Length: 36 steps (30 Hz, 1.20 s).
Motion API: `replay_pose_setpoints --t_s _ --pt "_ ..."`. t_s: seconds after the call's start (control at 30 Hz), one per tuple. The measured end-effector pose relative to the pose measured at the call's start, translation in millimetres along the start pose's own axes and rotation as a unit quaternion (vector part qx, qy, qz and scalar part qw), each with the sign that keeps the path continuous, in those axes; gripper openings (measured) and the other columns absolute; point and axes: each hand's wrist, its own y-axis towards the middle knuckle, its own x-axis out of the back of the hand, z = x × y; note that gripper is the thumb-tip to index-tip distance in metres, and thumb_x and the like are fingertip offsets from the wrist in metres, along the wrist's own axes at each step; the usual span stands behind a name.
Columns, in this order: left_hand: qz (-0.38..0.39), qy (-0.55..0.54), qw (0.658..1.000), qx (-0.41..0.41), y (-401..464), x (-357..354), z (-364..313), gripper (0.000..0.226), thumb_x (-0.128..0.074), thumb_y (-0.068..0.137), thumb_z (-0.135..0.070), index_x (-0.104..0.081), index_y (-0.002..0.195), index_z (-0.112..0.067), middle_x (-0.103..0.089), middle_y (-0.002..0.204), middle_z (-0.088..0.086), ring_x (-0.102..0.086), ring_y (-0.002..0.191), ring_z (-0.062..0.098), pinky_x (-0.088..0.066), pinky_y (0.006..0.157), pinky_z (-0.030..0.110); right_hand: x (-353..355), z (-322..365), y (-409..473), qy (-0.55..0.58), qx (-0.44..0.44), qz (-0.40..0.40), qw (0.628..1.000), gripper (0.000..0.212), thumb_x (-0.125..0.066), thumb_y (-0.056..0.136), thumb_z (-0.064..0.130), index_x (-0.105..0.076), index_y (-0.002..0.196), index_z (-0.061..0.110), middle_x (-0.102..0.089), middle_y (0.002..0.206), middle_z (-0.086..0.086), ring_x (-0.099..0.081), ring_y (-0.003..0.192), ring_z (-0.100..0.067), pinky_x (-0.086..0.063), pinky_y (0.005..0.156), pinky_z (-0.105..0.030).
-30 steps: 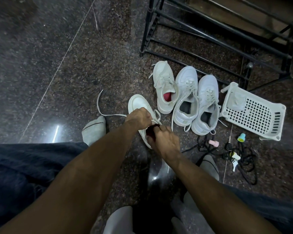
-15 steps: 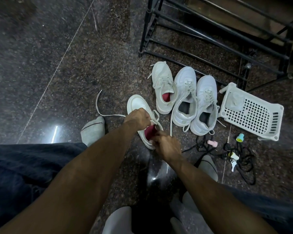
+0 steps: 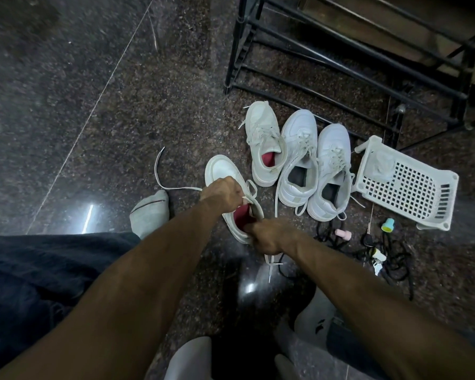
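Centrally, left hand (image 3: 222,193), fingers curled, pinching lace (image 3: 181,188), right hand (image 3: 269,238), fingers curled round heel of white sneaker (image 3: 220,171)

The dark speckled stone floor (image 3: 93,78) carried a black metal shoe rack (image 3: 237,42) at the far right. Just near of it stood three white sneakers in a row, toes pointing far: a red-insoled sneaker (image 3: 261,124) on the left, then two dark-insoled sneakers (image 3: 299,133). Nearer and to their left sat the nearest sneaker (image 3: 220,168), its lace (image 3: 159,176) trailing left across the stone. Right of the row, a white plastic basket (image 3: 406,185) lay tipped on its side. Near it lay tangled black cables (image 3: 395,259), a small pink piece (image 3: 344,233) and a teal-and-yellow cap (image 3: 387,224). A grey-socked foot (image 3: 150,212) rested at the left.
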Motion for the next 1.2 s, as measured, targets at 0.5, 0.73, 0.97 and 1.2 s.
replay_pose_setpoints --t_s 0.5,0.73,0.97,1.2 --pt "-0.007 -0.003 1.000 0.012 0 -3 -1 0.026 -0.067 0.081 -0.034 -0.070 0.105 -0.025 -0.069 0.111 -0.001 -0.064 0.103 0.023 -0.052 0.091 0.037 -12 4 -5 0.093 -0.043 -0.089 0.991 0.028 -0.050 0.091 0.030 -0.059 0.117 0.028 -0.063 0.123 -0.007 -0.061 0.110 -0.032 -0.049 0.085 -0.037" --pt "-0.003 0.009 1.000 0.009 -3 -3 -1 0.029 -0.068 0.080 -0.036 -0.070 0.107 -0.025 -0.069 0.112 -0.001 -0.063 0.104 0.023 -0.052 0.092 0.039 2 -4 7 0.042 -0.032 -0.071 0.996 0.021 -0.054 0.091 0.028 -0.066 0.107 0.021 -0.067 0.113 -0.009 -0.064 0.101 -0.030 -0.047 0.078 -0.033" --pt "0.002 0.018 1.000 -0.003 -2 -1 -1 0.026 -0.068 0.080 -0.040 -0.072 0.098 -0.022 -0.071 0.105 0.000 -0.064 0.099 0.023 -0.054 0.086 0.037 41 7 13 -0.166 0.072 -0.009 0.983 0.030 -0.055 0.090 0.014 -0.059 0.119 0.012 -0.063 0.123 -0.008 -0.060 0.111 -0.030 -0.047 0.082 -0.034" --pt "0.000 0.014 1.000 -0.006 -3 0 0 0.023 -0.069 0.082 -0.034 -0.072 0.101 -0.022 -0.070 0.107 0.000 -0.064 0.100 0.023 -0.053 0.088 0.036 29 -4 -1 -0.233 0.142 -0.072 0.959 0.026 -0.050 0.092 0.009 -0.056 0.116 0.011 -0.061 0.117 -0.008 -0.063 0.094 -0.029 -0.042 0.068 -0.035"
